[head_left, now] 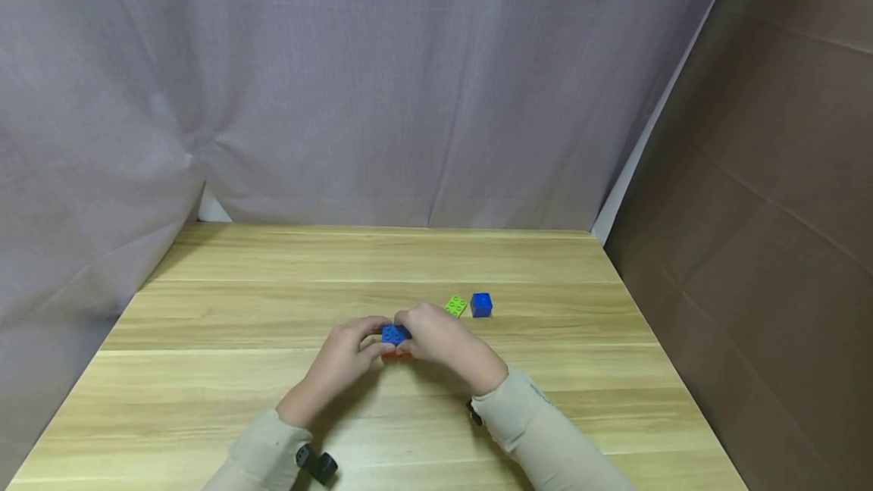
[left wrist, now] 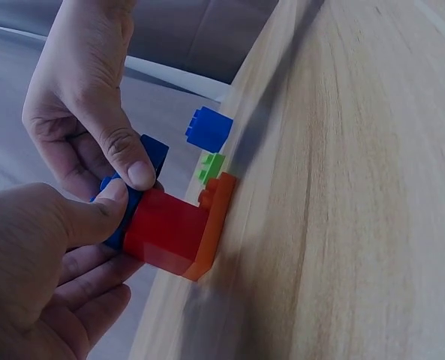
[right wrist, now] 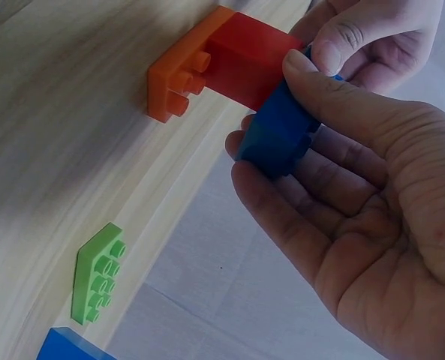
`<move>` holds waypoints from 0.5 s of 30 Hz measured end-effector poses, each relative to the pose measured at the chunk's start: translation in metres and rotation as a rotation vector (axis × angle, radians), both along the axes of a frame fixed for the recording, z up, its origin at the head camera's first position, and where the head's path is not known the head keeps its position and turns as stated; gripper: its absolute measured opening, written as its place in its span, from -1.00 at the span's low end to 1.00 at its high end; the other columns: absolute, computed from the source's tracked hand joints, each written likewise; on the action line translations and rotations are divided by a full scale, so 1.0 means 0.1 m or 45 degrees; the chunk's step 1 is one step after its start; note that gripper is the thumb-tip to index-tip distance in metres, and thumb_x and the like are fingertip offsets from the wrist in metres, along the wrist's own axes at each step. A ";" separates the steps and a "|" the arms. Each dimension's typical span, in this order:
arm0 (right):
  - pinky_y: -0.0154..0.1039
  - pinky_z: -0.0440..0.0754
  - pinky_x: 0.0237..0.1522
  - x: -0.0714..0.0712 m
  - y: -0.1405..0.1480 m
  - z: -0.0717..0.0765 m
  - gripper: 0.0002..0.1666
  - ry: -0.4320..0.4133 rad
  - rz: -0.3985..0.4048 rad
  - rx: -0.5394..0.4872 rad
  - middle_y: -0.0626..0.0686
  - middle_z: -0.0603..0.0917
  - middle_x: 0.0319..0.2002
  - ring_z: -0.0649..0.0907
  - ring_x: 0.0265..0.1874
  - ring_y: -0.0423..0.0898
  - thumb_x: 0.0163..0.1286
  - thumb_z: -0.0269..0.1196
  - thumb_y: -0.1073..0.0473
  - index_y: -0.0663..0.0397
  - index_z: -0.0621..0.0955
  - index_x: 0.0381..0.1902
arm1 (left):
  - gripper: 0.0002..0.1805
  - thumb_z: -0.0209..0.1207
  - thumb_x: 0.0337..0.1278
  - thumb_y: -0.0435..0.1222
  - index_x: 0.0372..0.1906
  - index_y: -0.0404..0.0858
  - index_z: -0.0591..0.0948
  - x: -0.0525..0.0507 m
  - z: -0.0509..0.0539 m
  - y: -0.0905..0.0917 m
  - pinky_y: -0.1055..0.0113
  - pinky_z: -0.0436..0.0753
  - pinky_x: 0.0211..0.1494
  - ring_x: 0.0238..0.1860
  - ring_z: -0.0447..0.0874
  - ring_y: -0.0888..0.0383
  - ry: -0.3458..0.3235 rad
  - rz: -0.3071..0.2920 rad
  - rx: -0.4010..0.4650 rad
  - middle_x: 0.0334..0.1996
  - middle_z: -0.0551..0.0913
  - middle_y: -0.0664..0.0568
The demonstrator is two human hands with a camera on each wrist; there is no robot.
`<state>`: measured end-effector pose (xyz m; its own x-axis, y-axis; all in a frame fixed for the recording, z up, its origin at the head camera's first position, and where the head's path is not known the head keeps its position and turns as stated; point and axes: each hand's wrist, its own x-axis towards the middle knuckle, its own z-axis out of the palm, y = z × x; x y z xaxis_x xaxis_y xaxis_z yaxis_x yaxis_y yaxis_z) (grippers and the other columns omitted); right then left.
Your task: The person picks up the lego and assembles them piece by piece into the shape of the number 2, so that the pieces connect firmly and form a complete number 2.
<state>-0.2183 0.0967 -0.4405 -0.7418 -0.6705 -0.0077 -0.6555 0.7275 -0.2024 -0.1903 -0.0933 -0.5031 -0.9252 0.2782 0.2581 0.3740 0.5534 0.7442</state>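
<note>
In the head view a blue brick (head_left: 391, 334) tops a small stack between both hands. Below it, the left wrist view shows a red brick (left wrist: 166, 231) standing on a flat orange brick (left wrist: 214, 225), which lies on the table. My left hand (head_left: 346, 348) pinches the blue brick's left part between thumb and fingers. My right hand (head_left: 439, 339) pinches the same brick from the other side, thumb on its near face. One end of the blue brick (right wrist: 278, 127) juts past the red one, and its studs face away from the red brick.
A lime-green studded plate (head_left: 455, 306) lies just beyond my right hand on the wooden table (head_left: 259, 286). Beside it, to the right, stands a blue cube-shaped brick (head_left: 481, 305). Grey cloth (head_left: 341, 97) hangs behind the table, and brown cloth (head_left: 771, 211) at the right.
</note>
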 end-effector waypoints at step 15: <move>-0.39 0.42 -0.49 0.01 -0.01 0.01 -0.76 -0.001 -0.011 0.017 -0.20 0.54 -0.51 0.45 -0.54 -0.27 0.27 0.47 0.04 0.03 0.67 -0.26 | -0.62 0.44 0.10 -0.24 0.06 -0.10 0.71 0.00 0.01 0.03 0.06 0.69 0.12 0.01 0.74 0.07 -0.005 0.042 -0.010 -0.05 0.77 0.07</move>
